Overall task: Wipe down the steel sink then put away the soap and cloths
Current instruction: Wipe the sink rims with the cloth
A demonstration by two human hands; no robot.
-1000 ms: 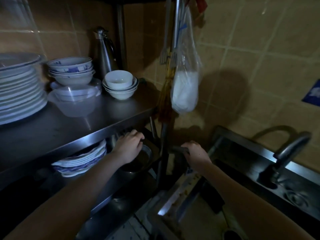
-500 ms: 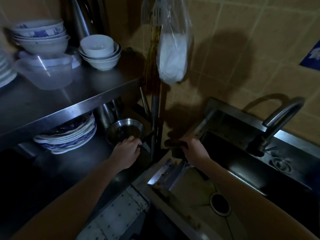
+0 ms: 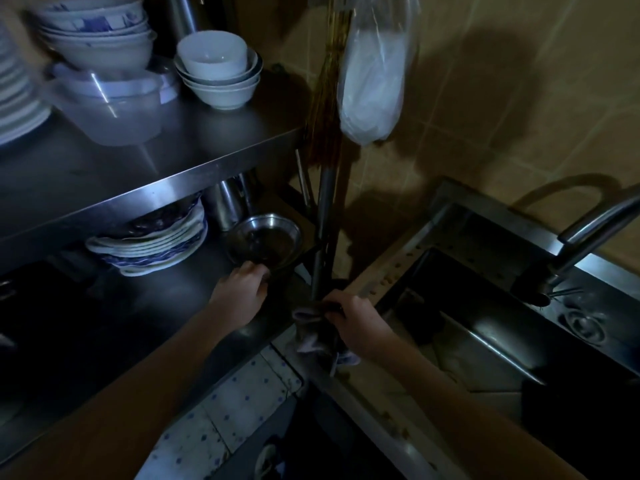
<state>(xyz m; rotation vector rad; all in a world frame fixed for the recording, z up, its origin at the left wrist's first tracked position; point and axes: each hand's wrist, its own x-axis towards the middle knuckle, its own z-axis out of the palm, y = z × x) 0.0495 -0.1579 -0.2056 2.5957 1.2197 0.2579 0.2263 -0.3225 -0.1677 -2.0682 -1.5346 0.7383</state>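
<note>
The plate stack (image 3: 14, 98) is blurred and cut off at left.

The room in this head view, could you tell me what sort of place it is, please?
Probably a dim kitchen washing-up corner. A steel sink with a faucet sits against a tiled wall, beside a steel shelf stacked with bowls and plates.

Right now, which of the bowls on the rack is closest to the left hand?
The metal bowl on the lower shelf: the left hand is at its near rim. The white bowls and patterned bowls stand on the upper shelf.
</note>
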